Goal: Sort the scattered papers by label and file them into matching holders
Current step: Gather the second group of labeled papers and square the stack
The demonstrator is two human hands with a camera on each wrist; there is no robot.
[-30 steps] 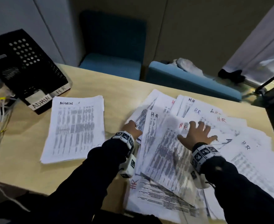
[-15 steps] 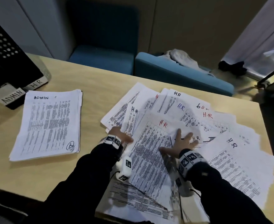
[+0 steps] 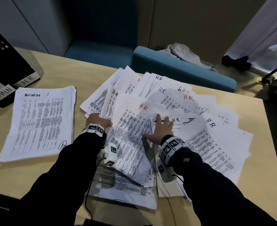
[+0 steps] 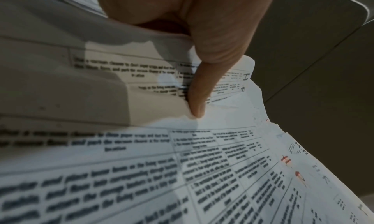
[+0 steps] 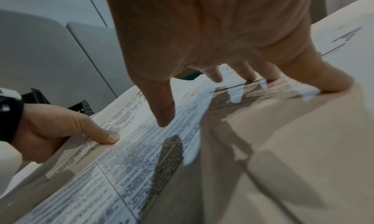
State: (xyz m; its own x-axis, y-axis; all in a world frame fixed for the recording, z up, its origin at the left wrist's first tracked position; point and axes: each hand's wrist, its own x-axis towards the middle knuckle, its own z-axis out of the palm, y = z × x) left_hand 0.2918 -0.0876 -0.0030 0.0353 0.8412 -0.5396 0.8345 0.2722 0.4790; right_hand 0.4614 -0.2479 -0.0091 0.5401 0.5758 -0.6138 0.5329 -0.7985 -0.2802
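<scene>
lying under spread right fingers (image 3: 157, 119): hr papers (image 3: 131, 136)

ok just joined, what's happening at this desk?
A person is sorting printed paper sheets on a light wooden desk. The left hand grips the edge of the fanned white sheets marked HR; the right hand lies spread flat on top of them. A squared stack of white sheets marked ADMIN sits left, beside the black perforated holders.
</scene>
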